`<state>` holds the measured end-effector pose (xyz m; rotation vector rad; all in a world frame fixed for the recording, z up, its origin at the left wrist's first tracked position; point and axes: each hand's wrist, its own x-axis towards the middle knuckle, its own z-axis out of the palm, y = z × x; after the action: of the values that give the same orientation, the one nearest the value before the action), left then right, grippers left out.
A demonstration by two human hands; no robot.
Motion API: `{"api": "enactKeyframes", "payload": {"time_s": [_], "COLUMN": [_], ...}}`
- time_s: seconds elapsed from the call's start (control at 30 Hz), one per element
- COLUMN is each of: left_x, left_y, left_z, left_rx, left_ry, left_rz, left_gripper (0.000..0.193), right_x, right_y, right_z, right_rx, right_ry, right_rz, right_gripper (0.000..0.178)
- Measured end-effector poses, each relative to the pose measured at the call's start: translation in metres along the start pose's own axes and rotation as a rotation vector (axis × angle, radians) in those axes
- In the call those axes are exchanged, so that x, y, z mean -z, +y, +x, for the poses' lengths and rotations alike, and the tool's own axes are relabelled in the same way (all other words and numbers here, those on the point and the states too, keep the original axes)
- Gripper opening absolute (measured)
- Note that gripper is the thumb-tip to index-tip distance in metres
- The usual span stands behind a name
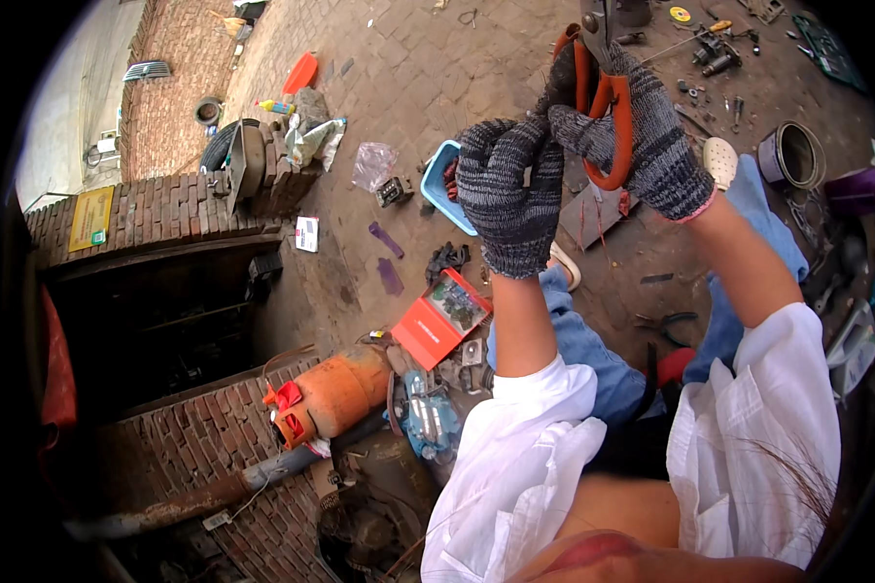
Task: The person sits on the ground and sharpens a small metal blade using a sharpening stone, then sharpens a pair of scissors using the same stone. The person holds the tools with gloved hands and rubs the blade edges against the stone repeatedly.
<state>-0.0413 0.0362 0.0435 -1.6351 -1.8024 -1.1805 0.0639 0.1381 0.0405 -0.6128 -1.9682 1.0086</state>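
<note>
Orange-handled shears (605,107) sit in the right hand (642,131), raised above the person's knees in the upper middle of the view. The right grip is clenched through the orange loops, the gloved fingers (578,126) curled around one handle; the dark metal blades point up and away, toward the top edge. Both hands wear dark grey knitted gloves. The left hand (512,189) is held just beside the right one, its fingertips bent in and touching the right glove near the lower handle loop. Whether the left grip pinches something small there I cannot tell, as the glove hides it.

White rolled sleeves (515,437) cover the upper arms, and blue trousers (583,345) show beneath the forearms. Below the hands, on the brick-paved floor (418,68), lie a light blue tray (437,185), a red open box (442,316) with small parts inside, and a clear plastic bag (372,165). An orange gas cylinder (331,394) lies on its side near the lower left, next to a low brick wall (204,437). Scattered hand tools (715,53) lie at the upper right, well apart from the hands, with a round metal tin (792,155) near them.
</note>
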Motion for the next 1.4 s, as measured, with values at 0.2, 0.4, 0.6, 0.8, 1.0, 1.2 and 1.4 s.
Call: {"api": "enactKeyframes", "payload": {"time_s": [0.2, 0.4, 0.6, 0.8, 1.0, 1.2, 1.4], "left_x": [0.010, -0.008, 0.002, 0.016, 0.007, 0.011, -0.002], "left_y": [-0.004, -0.012, -0.001, 0.003, 0.006, 0.000, 0.003], "left_z": [-0.012, -0.012, -0.007, -0.004, -0.004, -0.004, -0.006], "left_rx": [0.347, 0.415, 0.441, 0.652, 0.678, 0.618, 0.633], "left_ry": [-0.059, -0.281, -0.220, -0.074, -0.077, 0.031, -0.266], "left_rz": [-0.307, -0.695, -0.741, -0.928, -0.881, -0.700, -0.524], "left_gripper": [0.052, 0.060, 0.051, 0.048, 0.040, 0.034, 0.023], "right_x": [0.000, 0.008, 0.013, 0.017, 0.017, 0.010, 0.011], "right_y": [-0.016, -0.012, -0.011, -0.004, 0.006, 0.012, 0.009], "right_z": [0.009, 0.004, 0.009, 0.014, 0.017, 0.010, 0.009], "right_rx": [0.143, 0.032, 0.001, 0.067, 0.020, 0.013, 0.116], "right_ry": [-0.270, -0.241, -0.285, -0.301, -0.347, -0.309, -0.124], "right_rz": [-0.157, 0.129, 0.240, 0.097, 0.092, 0.316, -0.095], "right_gripper": [0.046, 0.029, 0.028, 0.034, 0.043, 0.058, 0.051]}}
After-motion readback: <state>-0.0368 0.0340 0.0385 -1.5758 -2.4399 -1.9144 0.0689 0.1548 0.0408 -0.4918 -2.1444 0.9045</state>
